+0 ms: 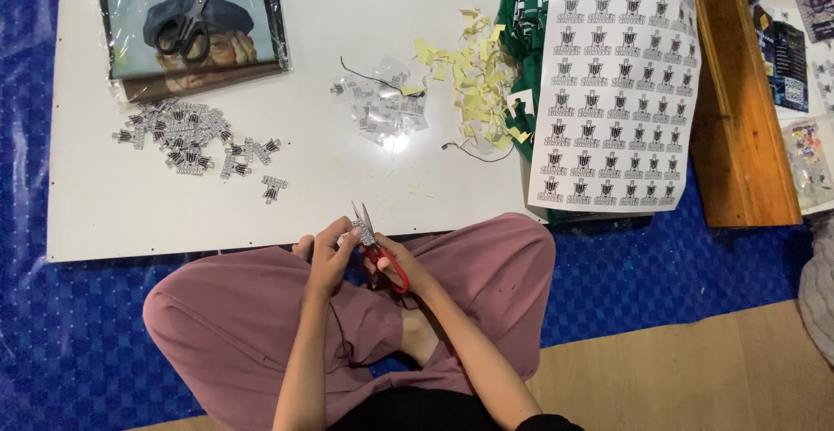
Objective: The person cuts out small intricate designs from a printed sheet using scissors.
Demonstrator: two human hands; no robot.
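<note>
I sit cross-legged in pink trousers at the near edge of a white board (304, 179). My right hand (404, 266) grips red-handled scissors (382, 257), blades pointing up toward the board. My left hand (330, 253) pinches a small black-and-white sticker cutout (366, 235) against the blades. A heap of finished cutouts (187, 140) lies on the board's left. A printed sheet of the same emblems (612, 83) hangs over the board's right edge.
Black scissors (187, 27) rest on a plastic-wrapped picture (195, 23) at the far left. Clear plastic bits (382, 105) and yellow paper scraps (478, 75) litter the board's middle. Green cloth (521, 40), a wooden plank (738, 101) and a blue mat (52, 344) surround it.
</note>
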